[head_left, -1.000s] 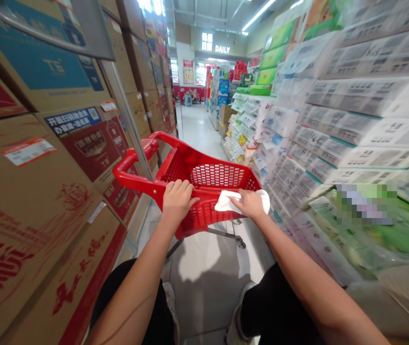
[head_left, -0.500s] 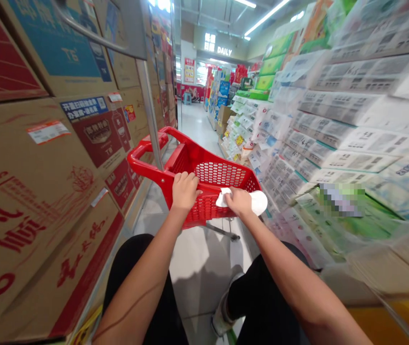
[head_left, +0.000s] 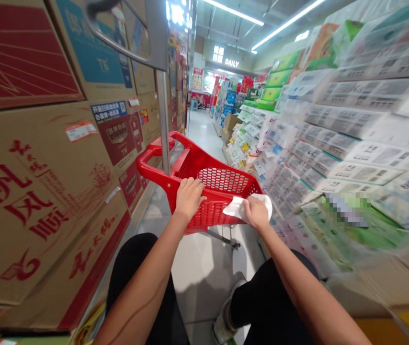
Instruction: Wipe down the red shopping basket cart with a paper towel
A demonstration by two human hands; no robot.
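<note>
In front of my knees stands a small red shopping cart (head_left: 211,199) with a holed basket and a metal pole at its handle end. My left hand (head_left: 189,195) is wrapped over the basket's near top rim, close to the handle. Farther along that rim, toward the basket's far right corner, my right hand (head_left: 257,212) is closed on a white cloth (head_left: 233,207). The cloth lies against the rim and sticks out on both sides of the hand. My fingers hide its middle.
Stacked cardboard cartons (head_left: 39,191) rise close on the left. Wrapped tissue packs (head_left: 337,134) are piled high on the right. A grey metal frame (head_left: 157,36) tops the pole at upper left. The tiled aisle (head_left: 204,125) runs away ahead, past a blue stool (head_left: 194,104).
My right hand has slid with the white cloth along the rim toward the far right corner. My left hand keeps its place on the rim. The view has turned slightly left.
</note>
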